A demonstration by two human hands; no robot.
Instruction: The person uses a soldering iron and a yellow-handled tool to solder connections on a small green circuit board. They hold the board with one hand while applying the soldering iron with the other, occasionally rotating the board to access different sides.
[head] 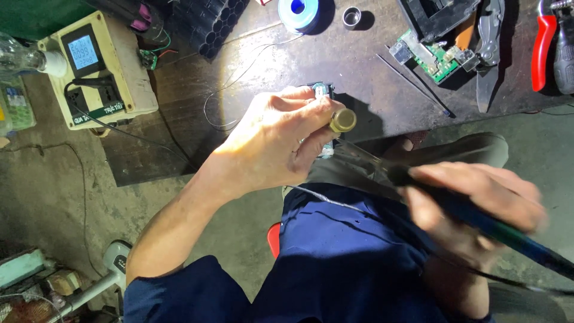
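our left hand (275, 143) is clamped on a small brass cap (343, 120) and a blue-green part over the desk (359, 66). our right hand (472, 209), blurred, grips a soldering iron (418, 185) tip-to-part, so we judge the joint unfinished.

My left hand (275, 143) pinches a small brass cylinder (343, 120) and a teal part (323, 91); my right hand (478, 209) grips a dark soldering iron (454, 206), tilted toward them.

Left hand (275, 143) pinches small brass cylinder (343, 120) over dark workbench (371, 72); right hand (478, 209) grips soldering iron (454, 209), tip near cylinder.
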